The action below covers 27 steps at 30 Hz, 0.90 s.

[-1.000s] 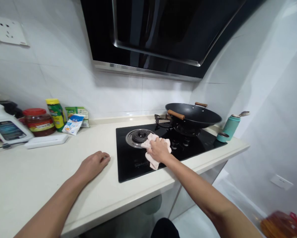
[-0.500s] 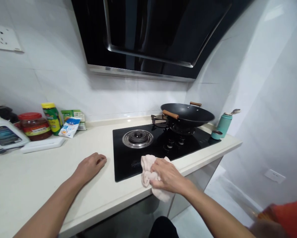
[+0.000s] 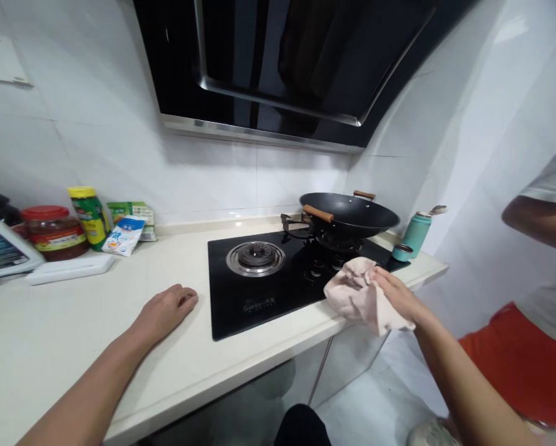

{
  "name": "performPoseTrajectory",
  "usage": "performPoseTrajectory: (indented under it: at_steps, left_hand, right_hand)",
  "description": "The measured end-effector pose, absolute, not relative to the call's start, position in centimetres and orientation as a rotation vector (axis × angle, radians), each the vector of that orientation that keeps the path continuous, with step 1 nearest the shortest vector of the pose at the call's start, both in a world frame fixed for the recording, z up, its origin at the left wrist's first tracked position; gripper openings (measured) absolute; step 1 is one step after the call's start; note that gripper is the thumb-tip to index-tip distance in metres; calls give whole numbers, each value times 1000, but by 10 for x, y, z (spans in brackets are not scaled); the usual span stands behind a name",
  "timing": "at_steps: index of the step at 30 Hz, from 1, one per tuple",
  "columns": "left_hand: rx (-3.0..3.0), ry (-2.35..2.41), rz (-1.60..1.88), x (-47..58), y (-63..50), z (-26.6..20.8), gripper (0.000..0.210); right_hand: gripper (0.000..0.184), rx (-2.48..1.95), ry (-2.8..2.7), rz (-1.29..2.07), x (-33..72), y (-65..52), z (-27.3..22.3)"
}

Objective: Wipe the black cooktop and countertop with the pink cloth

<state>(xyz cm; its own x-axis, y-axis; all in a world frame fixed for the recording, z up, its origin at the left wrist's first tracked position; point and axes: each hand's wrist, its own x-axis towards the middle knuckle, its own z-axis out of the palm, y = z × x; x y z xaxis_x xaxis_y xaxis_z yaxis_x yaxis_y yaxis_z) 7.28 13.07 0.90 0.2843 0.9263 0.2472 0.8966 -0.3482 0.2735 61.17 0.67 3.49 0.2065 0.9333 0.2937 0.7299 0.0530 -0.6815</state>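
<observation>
Pink cloth (image 3: 352, 297), one, crumpled, gripped in the right hand (image 3: 393, 288) at the right front of the black cooktop (image 3: 231, 297), its lower folds overlapping the front edge of the surface (image 3: 175, 365); whether it touches the cooktop or is held just above cannot be told. Left hand (image 3: 166, 311), resting on the surface left of the cooktop, fingers loosely bent, half open. Round burner (image 3: 255, 255) with metal ring, on the cooktop's left half, uncovered. Control knobs (image 3: 317, 269), dark, just beside the cloth. Black wok (image 3: 352, 214), two wooden handles, upright over the cooktop's right half. Teal flask (image 3: 417, 235), at the surface's right end, with a small teal cup (image 3: 402, 252) just beside it. At left, along the wall: white bottle (image 3: 3, 248) with dark label; jar (image 3: 57, 238) with red lid; green bottle (image 3: 89, 220) with yellow cap; blue-and-white packet (image 3: 125, 235), leaning against a green packet (image 3: 124, 209); flat white box (image 3: 70, 268), lying in front of the jar. Overhead, black range hood (image 3: 278, 56). Far right, another person in red shorts (image 3: 514, 365), partly in view, apart from the surface.
</observation>
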Motion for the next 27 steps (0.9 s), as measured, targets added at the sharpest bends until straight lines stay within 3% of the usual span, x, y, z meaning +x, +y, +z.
performPoseTrajectory:
  at_steps: [8,12,16,22,27]
  left_hand:
    - [2432,1738,558,69,134,6,50]
    - [2455,1720,588,67,138,3,51]
    - [2457,1718,587,66,141,2,50]
    - [2440,1747,590,68,140,3,49]
    - [2485,1723,575,69,137,5,51]
  right_hand:
    - [36,-2204,-1327,-5,615,56,9]
    - [44,-2041,-1409,-330,626,51,13]
    - [47,-1812,-1860,-262,623,45,6]
    - [51,-2140,-1919,-179,614,64,-19]
    - [58,-2200,-1968,0,625,69,-3]
